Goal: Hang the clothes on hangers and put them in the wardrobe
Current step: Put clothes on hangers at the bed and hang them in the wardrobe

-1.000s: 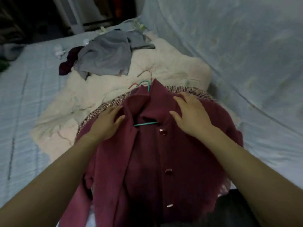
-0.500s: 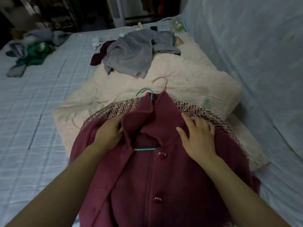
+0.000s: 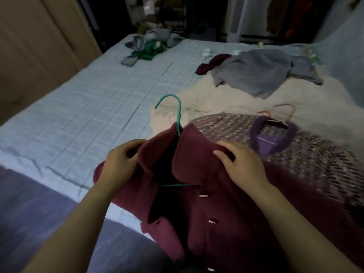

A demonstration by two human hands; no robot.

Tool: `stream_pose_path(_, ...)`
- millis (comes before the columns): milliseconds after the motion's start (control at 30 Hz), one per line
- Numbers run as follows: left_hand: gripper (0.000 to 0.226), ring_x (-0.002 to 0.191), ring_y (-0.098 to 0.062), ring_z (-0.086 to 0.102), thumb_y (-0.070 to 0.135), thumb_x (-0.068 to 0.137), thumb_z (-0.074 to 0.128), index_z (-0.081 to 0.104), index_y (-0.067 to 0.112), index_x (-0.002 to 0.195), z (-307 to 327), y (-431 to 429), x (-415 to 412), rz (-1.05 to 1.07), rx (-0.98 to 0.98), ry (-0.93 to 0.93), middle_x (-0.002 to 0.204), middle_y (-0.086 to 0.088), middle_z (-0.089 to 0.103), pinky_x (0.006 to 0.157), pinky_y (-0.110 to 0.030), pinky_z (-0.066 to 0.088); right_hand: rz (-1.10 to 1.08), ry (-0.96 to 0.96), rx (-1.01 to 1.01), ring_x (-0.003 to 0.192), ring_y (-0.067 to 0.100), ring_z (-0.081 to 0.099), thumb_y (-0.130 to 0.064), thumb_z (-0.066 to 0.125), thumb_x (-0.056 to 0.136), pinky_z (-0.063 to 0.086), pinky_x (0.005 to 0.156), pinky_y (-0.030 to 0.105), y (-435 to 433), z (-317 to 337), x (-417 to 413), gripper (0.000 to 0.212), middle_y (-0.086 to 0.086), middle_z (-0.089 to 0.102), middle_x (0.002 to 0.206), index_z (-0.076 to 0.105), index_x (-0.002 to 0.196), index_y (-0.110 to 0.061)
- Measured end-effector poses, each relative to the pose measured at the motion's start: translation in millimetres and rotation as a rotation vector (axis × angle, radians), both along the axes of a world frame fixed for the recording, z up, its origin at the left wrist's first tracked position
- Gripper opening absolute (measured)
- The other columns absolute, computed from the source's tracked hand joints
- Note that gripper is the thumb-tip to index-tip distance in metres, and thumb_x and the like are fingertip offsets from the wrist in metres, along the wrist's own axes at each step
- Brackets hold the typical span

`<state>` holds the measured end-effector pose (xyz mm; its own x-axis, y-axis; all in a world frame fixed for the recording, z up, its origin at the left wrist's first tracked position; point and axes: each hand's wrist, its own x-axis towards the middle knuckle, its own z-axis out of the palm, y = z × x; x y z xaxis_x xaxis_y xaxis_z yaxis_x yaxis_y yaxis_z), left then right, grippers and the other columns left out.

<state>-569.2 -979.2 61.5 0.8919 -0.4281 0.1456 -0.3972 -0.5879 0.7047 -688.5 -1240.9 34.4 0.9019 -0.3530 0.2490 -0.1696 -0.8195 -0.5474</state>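
Note:
A maroon buttoned coat point(image 3: 226, 213) hangs on a green hanger point(image 3: 178, 113), whose hook sticks up above the collar. My left hand point(image 3: 120, 164) grips the left shoulder beside the collar. On the right shoulder, my right hand point(image 3: 240, 164) curls its fingers over the collar's edge. The coat is lifted off the bed at its top. A tweed garment with a purple collar point(image 3: 295, 146) lies to the right on a pink hanger point(image 3: 283, 111).
The bed point(image 3: 98, 99) has a light blue checked cover. A cream blanket point(image 3: 216, 103) carries a grey garment point(image 3: 262, 73) and a dark red one point(image 3: 212, 64). Green and grey clothes point(image 3: 149, 48) lie far back. Beyond the bed's far end, dark hanging clothes point(image 3: 285, 14) show.
The coat on its hanger has been raised and carried left, uncovering the tweed garment's purple collar. Both hands went from lying on the shoulders to gripping them. The view has swung left.

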Motion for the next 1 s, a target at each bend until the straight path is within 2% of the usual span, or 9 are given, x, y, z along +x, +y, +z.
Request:
stream_pose_path(100, 0.031, 0.086, 0.023, 0.054, 0.016, 0.084, 0.066, 0.061, 0.047, 0.088, 3.3, 85.7, -14.3, 0.125, -0.042, 0.038, 0.083, 0.046, 0.058, 0.074, 0.0, 0.036, 0.12, -0.033, 0.012, 0.092, 0.025, 0.063, -0.038, 0.062, 0.086, 0.047, 0.077, 0.031, 74.2, 2.8, 19.0, 0.029, 0.003, 0.066, 0.101, 0.067, 0.108, -0.02)
stream_pose_path(300, 0.008, 0.085, 0.011, 0.061, 0.037, 0.081, 0.07, 0.066, 0.042, 0.087, -1.6, 269.0, -56.4, 0.455, -0.077, 0.033, 0.084, 0.033, 0.067, 0.08, -0.014, 0.045, 0.444, -0.097, 0.108, 0.08, 0.02, 0.063, -0.04, 0.063, 0.084, 0.052, 0.072, 0.037, 247.3, 3.3, 55.0, 0.028, -0.002, 0.066, 0.091, 0.068, 0.105, -0.022)
stream_pose_path(367, 0.016, 0.089, -0.002, 0.063, 0.043, 0.079, 0.067, 0.069, 0.034, 0.092, 0.9, 326.2, -69.7, 0.574, -0.077, -0.001, 0.091, 0.022, 0.069, 0.084, -0.024, 0.046, 0.535, -0.117, 0.139, 0.077, 0.017, 0.062, -0.041, 0.06, 0.085, 0.051, 0.071, 0.033, 306.3, 7.7, 69.1, 0.03, -0.003, 0.066, 0.087, 0.069, 0.105, -0.022)
stream_pose_path(433, 0.015, 0.09, -0.006, 0.062, 0.04, 0.079, 0.069, 0.069, 0.033, 0.092, 5.6, 375.6, -81.2, 0.671, -0.086, -0.044, 0.092, 0.018, 0.068, 0.083, -0.024, 0.044, 0.614, -0.132, 0.169, 0.078, 0.015, 0.062, -0.036, 0.062, 0.084, 0.051, 0.071, 0.03, 359.6, 13.9, 82.8, 0.027, -0.003, 0.067, 0.088, 0.069, 0.106, -0.02)
stream_pose_path(533, 0.01, 0.091, -0.003, 0.062, 0.03, 0.083, 0.069, 0.068, 0.031, 0.094, 10.1, 438.1, -97.1, 0.763, -0.106, -0.078, 0.093, 0.019, 0.068, 0.084, -0.021, 0.044, 0.737, -0.132, 0.221, 0.082, 0.011, 0.063, -0.03, 0.065, 0.083, 0.05, 0.074, 0.024, 427.7, 19.7, 102.6, 0.023, -0.008, 0.066, 0.09, 0.07, 0.103, -0.02)
stream_pose_path(667, 0.012, 0.09, 0.004, 0.061, 0.028, 0.083, 0.069, 0.069, 0.029, 0.095, 0.4, 510.6, -105.1, 0.873, -0.124, -0.059, 0.092, 0.022, 0.067, 0.086, -0.02, 0.045, 0.845, -0.091, 0.276, 0.085, 0.002, 0.061, -0.021, 0.071, 0.08, 0.042, 0.079, 0.006, 508.2, 14.7, 131.2, 0.018, -0.01, 0.066, 0.089, 0.072, 0.097, -0.021)
stream_pose_path(800, 0.013, 0.09, 0.007, 0.061, 0.033, 0.083, 0.069, 0.069, 0.029, 0.096, -7.2, 578.1, -87.7, 0.952, -0.146, -0.047, 0.091, 0.02, 0.069, 0.087, -0.024, 0.048, 0.908, -0.082, 0.306, 0.087, -0.001, 0.058, -0.014, 0.073, 0.079, 0.038, 0.078, 0.001, 586.4, 6.5, 171.1, 0.016, -0.009, 0.067, 0.088, 0.072, 0.094, -0.018)
stream_pose_path(900, 0.028, 0.09, 0.002, 0.063, 0.05, 0.078, 0.06, 0.068, 0.03, 0.096, -10.0, 627.0, -53.3, 1.008, -0.153, -0.06, 0.09, 0.02, 0.07, 0.086, -0.027, 0.049, 0.966, -0.09, 0.284, 0.087, 0.0, 0.058, -0.015, 0.071, 0.08, 0.039, 0.077, 0.002, 645.5, 5.0, 218.4, 0.016, -0.009, 0.066, 0.088, 0.072, 0.096, -0.018)
stream_pose_path(1000, 0.022, 0.09, -0.004, 0.064, 0.047, 0.082, 0.062, 0.067, 0.031, 0.095, -17.7, 676.7, -3.5, 1.056, -0.13, -0.038, 0.089, 0.018, 0.069, 0.085, -0.029, 0.049, 1.054, -0.067, 0.223, 0.086, 0.0, 0.057, -0.019, 0.069, 0.083, 0.038, 0.077, 0.003, 704.3, -0.3, 276.6, 0.013, -0.012, 0.065, 0.089, 0.069, 0.095, -0.019)
